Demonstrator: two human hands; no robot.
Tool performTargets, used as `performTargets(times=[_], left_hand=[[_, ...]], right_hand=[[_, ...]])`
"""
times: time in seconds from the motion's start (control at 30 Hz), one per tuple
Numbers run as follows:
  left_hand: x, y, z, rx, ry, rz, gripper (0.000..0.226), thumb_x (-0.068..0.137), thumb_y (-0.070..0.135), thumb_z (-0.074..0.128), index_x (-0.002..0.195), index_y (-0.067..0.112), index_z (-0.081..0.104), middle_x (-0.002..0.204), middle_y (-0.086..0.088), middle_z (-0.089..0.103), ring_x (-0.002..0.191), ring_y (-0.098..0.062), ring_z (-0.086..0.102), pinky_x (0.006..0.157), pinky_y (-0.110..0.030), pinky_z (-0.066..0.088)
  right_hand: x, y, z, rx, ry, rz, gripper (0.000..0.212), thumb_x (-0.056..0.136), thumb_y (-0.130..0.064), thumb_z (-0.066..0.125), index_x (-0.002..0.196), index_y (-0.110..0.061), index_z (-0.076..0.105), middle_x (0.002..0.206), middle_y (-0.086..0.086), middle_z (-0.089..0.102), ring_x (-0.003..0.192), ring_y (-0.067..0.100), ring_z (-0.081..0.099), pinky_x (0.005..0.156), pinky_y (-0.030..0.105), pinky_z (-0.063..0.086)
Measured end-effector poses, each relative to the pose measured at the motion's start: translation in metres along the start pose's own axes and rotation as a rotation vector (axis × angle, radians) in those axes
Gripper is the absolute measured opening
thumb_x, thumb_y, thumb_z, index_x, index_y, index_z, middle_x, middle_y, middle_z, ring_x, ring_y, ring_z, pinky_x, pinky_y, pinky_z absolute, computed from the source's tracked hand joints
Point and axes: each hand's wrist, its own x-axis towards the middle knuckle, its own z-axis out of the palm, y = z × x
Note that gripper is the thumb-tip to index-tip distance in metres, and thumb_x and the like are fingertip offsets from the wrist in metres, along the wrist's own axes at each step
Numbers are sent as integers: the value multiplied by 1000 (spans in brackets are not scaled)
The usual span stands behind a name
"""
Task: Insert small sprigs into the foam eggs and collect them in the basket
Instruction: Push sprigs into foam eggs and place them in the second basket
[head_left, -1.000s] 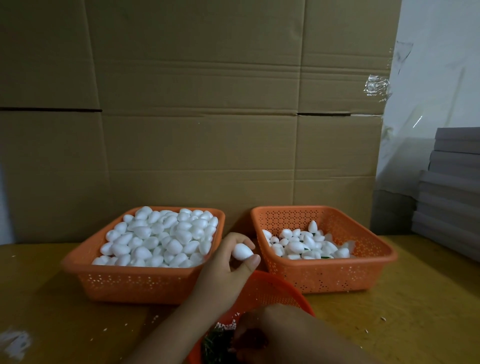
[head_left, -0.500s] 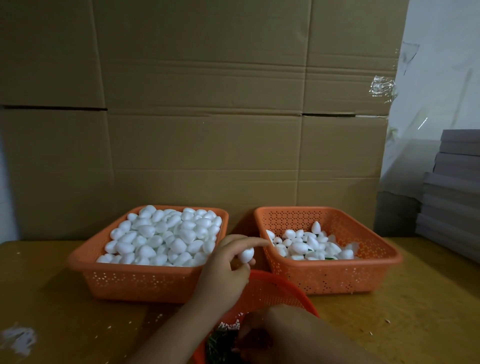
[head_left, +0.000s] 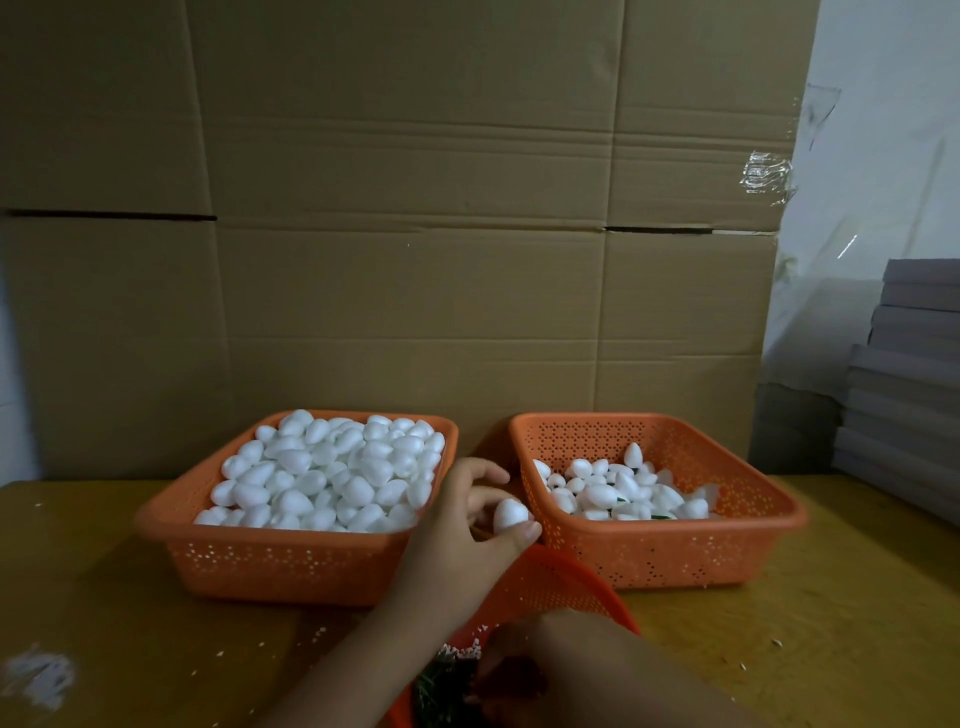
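Left hand (head_left: 457, 540) pinching foam egg (head_left: 510, 515) between full basket (head_left: 291, 564) and part-filled basket (head_left: 670, 558).

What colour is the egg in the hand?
White. The foam egg pinched by the left hand shows in the head view.

On the desk (head_left: 130, 639) two baskets stand side by side before a wall of cardboard boxes (head_left: 415, 234): the left basket (head_left: 291, 561), at about 10 o'clock from the view's centre bottom, is heaped with foam eggs (head_left: 332, 473), while the right basket (head_left: 665, 556), at about 1 o'clock, holds fewer sprigged eggs (head_left: 618, 491) on its floor. Nearest, at 6 o'clock, a round basket (head_left: 550, 587) holds sprigs (head_left: 441, 686), with the right hand (head_left: 524, 670) in it. Between the two rear baskets the left hand (head_left: 462, 540) holds one egg (head_left: 510, 514) in its fingers (head_left: 488, 474); stacked boards (head_left: 909, 384) stand at 3 o'clock.
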Motion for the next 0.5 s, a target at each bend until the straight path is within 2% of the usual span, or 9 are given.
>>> performTargets(times=[0.07, 0.2, 0.33, 0.43, 0.5], left_hand=[[0, 1, 0, 23, 43, -5, 30, 78, 21, 80, 91, 36, 57, 88, 18, 70, 85, 0, 64, 74, -16, 46], [-2, 5, -2, 57, 5, 62, 25, 81, 24, 78, 91, 44, 67, 91, 23, 69, 88, 0, 63, 73, -11, 46], [-3, 8, -3, 106, -4, 145, 22, 84, 30, 75, 96, 47, 72, 101, 24, 69, 101, 6, 60, 81, -7, 44], [-4, 9, -1, 149, 1, 157, 19, 80, 48, 71, 98, 51, 65, 99, 28, 67, 99, 6, 60, 79, -8, 43], [-6, 8, -1, 168, 11, 137, 31, 72, 63, 64, 99, 51, 53, 95, 29, 65, 91, 6, 61, 72, -10, 44]], right_hand=[[2, 3, 5, 61, 10, 7, 3, 82, -56, 48, 79, -56, 48, 93, -26, 62, 91, -5, 61, 93, 20, 49], [4, 2, 3, 86, -18, 2, 1, 86, -49, 53, 86, -48, 53, 99, -21, 65, 94, 0, 62, 89, 23, 51], [7, 5, 5, 104, -17, 13, 22, 87, -45, 55, 104, -35, 64, 104, -15, 67, 97, 5, 63, 89, 24, 51], [6, 2, 2, 110, -46, 30, 24, 86, -46, 57, 105, -34, 65, 105, -13, 67, 99, 8, 63, 90, 26, 51], [11, 0, 0, 82, -59, 29, 32, 89, -45, 57, 117, -31, 64, 120, -10, 64, 112, 12, 59, 97, 27, 45]])
